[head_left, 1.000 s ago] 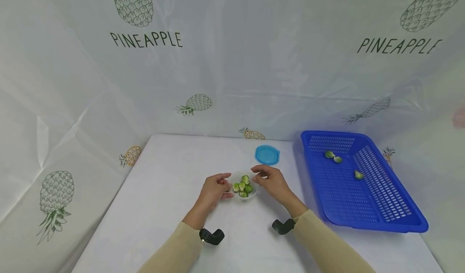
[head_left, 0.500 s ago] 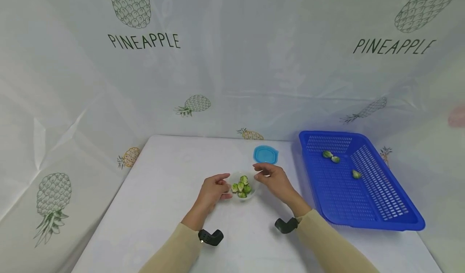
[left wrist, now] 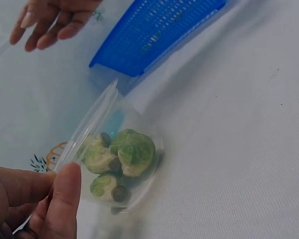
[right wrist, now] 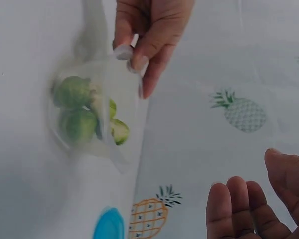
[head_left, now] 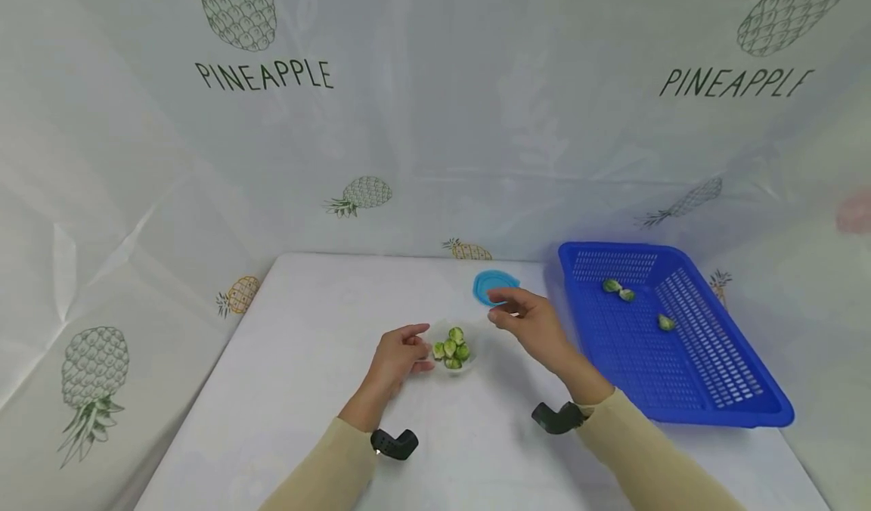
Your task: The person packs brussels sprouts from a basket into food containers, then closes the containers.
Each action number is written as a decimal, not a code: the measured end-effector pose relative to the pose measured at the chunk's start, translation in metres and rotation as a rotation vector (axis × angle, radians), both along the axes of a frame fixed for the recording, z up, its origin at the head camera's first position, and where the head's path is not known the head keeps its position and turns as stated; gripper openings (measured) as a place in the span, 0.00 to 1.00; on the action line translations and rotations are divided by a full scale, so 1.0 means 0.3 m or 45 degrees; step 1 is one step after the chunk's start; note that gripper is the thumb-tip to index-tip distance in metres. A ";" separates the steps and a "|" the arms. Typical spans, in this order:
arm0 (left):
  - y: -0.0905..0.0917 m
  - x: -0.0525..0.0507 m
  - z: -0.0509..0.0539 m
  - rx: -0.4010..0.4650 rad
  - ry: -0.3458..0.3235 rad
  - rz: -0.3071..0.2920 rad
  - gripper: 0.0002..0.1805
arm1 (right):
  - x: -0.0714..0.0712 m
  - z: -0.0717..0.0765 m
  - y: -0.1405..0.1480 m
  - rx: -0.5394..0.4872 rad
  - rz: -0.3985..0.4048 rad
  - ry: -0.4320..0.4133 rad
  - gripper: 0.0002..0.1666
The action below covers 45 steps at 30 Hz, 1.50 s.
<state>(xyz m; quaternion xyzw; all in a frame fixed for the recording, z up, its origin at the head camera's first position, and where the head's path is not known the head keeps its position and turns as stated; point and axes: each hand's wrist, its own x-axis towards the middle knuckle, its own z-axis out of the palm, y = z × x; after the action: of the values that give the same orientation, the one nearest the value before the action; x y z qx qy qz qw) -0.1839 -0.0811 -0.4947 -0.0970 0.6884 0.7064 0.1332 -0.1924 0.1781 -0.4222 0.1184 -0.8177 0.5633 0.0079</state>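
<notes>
My left hand (head_left: pixel 397 356) pinches the rim of a clear plastic container (left wrist: pixel 132 201) between thumb and fingers, as the left wrist view shows. Inside it lie several Brussels sprouts (head_left: pixel 450 347), green with pale cut ends. My right hand (head_left: pixel 531 326) hovers to the right of the container, apart from it. Its fingers are loosely bent, and the right wrist view finds nothing between fingers and thumb. In the head view its fingertips overlap the near edge of a light blue lid (head_left: pixel 486 280); I cannot tell whether they touch it.
A blue perforated basket (head_left: pixel 605 379) stands on the right side of the white-covered table (head_left: pixel 327 299), with a few Brussels sprouts (head_left: pixel 665 322) in it. A white sheet (head_left: pixel 435 140) printed with pineapples rises behind the table.
My right hand has moved away from the container, rightward and farther back toward the blue lid. My left hand has stayed at the container's rim. The head view has shifted slightly.
</notes>
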 end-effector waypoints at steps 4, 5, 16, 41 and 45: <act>-0.002 -0.003 -0.006 0.009 -0.001 0.002 0.27 | 0.000 0.047 0.031 0.062 0.015 -0.024 0.22; -0.003 -0.003 -0.007 0.012 0.001 0.003 0.27 | 0.001 0.061 0.039 0.083 0.019 -0.029 0.22; -0.001 0.001 -0.016 0.011 0.003 0.010 0.28 | -0.031 0.164 0.199 0.197 0.010 -0.048 0.26; 0.010 0.008 0.008 -0.037 -0.009 0.002 0.27 | -0.183 0.111 0.642 0.542 -0.086 -0.057 0.36; 0.009 0.007 0.015 -0.043 -0.007 0.001 0.28 | -0.205 0.082 0.684 0.562 -0.072 -0.058 0.36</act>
<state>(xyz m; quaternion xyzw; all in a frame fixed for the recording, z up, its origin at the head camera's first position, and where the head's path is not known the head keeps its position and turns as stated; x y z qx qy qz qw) -0.1818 -0.0784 -0.4901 -0.1016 0.6998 0.6944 0.1332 -0.2538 0.3834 -0.3977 0.0816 -0.9241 0.3728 -0.0208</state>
